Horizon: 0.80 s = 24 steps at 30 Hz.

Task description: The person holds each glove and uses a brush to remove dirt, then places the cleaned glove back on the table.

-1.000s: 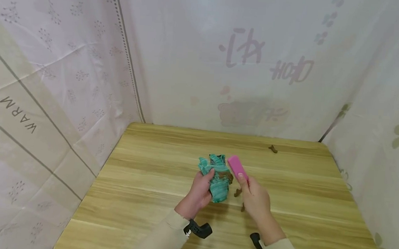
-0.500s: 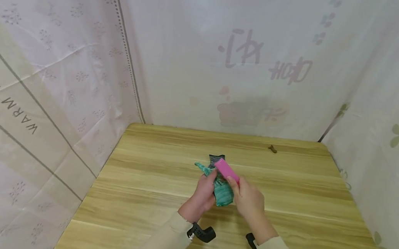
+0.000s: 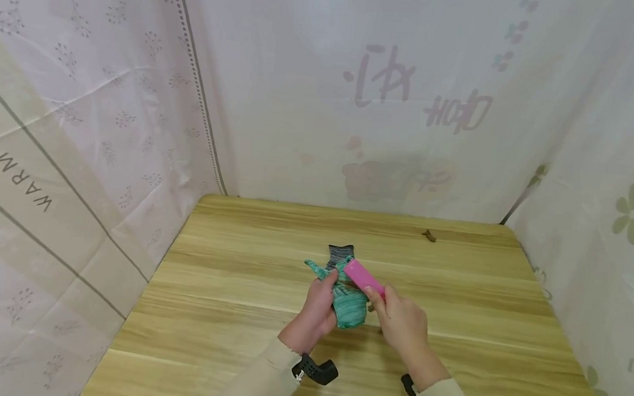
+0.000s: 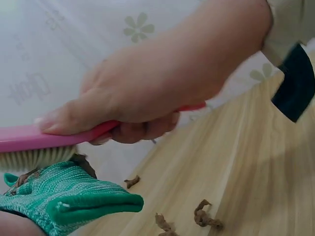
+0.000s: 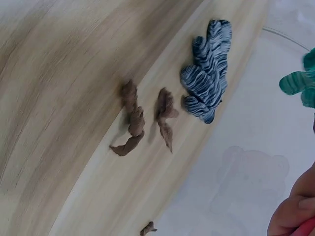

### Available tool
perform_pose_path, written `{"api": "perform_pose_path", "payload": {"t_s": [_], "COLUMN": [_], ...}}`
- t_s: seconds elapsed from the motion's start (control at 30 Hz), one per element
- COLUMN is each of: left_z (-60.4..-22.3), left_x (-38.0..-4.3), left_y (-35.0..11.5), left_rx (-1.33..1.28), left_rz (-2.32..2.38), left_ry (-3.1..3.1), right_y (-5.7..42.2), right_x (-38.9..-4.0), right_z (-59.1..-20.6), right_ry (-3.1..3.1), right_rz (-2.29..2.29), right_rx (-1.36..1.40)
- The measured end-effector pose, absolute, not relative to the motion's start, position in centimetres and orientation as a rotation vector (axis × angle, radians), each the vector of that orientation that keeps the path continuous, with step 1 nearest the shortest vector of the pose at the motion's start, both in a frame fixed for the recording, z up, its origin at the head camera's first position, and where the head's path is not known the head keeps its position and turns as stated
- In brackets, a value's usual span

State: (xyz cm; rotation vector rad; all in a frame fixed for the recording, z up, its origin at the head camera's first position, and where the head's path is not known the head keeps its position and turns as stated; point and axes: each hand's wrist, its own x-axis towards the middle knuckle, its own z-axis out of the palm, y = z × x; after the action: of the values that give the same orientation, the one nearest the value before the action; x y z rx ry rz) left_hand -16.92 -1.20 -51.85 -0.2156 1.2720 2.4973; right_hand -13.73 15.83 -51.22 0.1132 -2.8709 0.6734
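My left hand (image 3: 317, 308) grips a green knitted work glove (image 3: 349, 311) above the table, its cuff end toward me. A pink brush (image 3: 363, 278) is in my right hand (image 3: 404, 324), thumb laid along its back. In the left wrist view, pale bristles (image 4: 39, 158) face down onto the glove's fabric, with crumpled brown scraps (image 4: 83, 164) beside them. Much of the glove's finger end is behind the brush and my left thumb. The right wrist view shows only part of the right hand and some green glove fingers at its edge.
A black-and-white striped knitted glove (image 3: 340, 255) lies on the wooden table (image 3: 223, 277) beyond the left hand. Twisted brown scraps (image 5: 132, 118) are scattered on the wood, one small piece (image 3: 429, 235) near the back edge. Patterned cloth (image 3: 280, 97) hangs around the table.
The brush, beside the green glove a second ago, has moved left over it and since shifted slightly. The glove has tilted in the left hand, and more of the striped glove shows.
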Motion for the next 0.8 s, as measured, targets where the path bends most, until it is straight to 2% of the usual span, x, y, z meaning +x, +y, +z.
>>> {"api": "perform_pose_path", "payload": {"t_s": [0.13, 0.33, 0.57, 0.8], "left_z": [-51.4, -50.2, -50.7, -51.4], "left_x": [-17.3, -18.4, -18.5, -18.3], "left_y": [-2.1, -3.2, -3.6, -4.6], "left_rx": [-0.244, -0.184, -0.171, -0.034], "left_rz": [2.544, 2.622, 2.527, 2.465], "left_ry": [1.166, 1.124, 1.162, 1.217], "right_y": [16.9, 18.8, 18.3, 17.9], "right_x": [-13.9, -13.8, -14.0, -14.1], "right_z": [-51.7, -52.6, -52.3, -51.5], "right_ry": [-2.902, -3.012, -2.960, -2.913], "right_rz": [0.687, 0.775, 0.919, 0.978], "right_rx": [0.100, -0.072, -0.083, -0.104]}}
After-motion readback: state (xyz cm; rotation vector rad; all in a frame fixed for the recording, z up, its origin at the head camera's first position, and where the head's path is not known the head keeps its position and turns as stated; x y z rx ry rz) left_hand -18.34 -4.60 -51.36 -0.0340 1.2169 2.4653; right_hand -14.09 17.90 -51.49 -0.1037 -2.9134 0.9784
